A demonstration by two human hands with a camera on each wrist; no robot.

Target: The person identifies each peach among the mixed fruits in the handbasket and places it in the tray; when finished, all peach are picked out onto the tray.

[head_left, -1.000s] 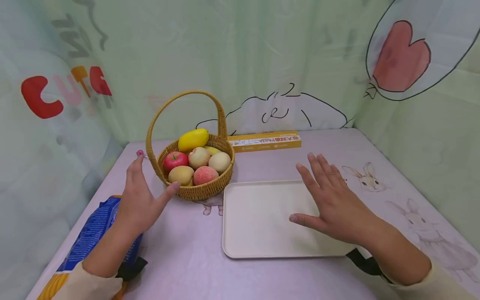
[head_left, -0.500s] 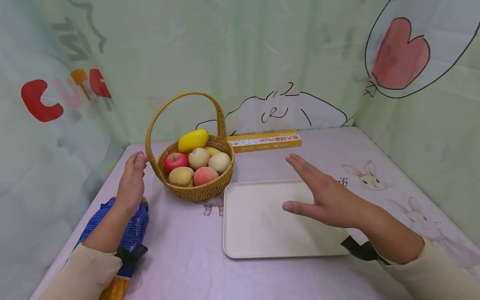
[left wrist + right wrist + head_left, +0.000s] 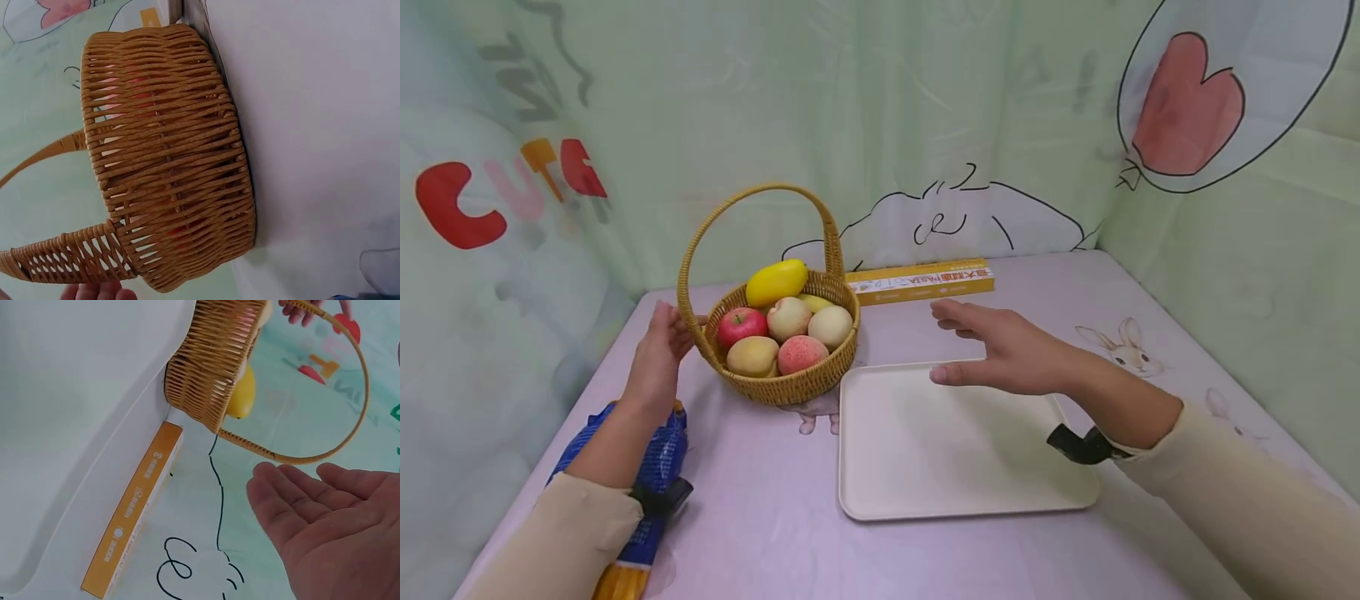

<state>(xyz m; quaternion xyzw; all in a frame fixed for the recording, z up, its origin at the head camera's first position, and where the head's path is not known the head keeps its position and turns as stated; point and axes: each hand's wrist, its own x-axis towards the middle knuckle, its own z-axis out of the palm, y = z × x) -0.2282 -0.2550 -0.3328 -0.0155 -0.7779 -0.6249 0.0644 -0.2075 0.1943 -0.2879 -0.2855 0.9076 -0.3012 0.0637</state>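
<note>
A wicker basket (image 3: 790, 387) with a tall arched handle (image 3: 69, 256) stands at the back left of the table. It holds a yellow mango-like fruit (image 3: 777, 283), a red apple (image 3: 742, 327), a pink peach (image 3: 802, 354) and several paler round fruits. My left hand (image 3: 658, 354) is at the basket's left side, fingertips right by the foot of the handle and partly hidden behind it. Over the far part of a cream tray (image 3: 955, 458), my right hand (image 3: 1000, 346) hovers with thumb and fingers apart, palm toward the basket, holding nothing.
An orange pasta box (image 3: 925, 283) lies along the back, right of the basket. Under my left forearm is a blue and yellow bag (image 3: 658, 462). Curtains (image 3: 925, 100) with printed drawings enclose the table at the back and sides.
My left hand has turned and come in to the basket's left side. My right hand has moved left across the tray toward the basket, its fingers bending slightly. The basket has stayed put.
</note>
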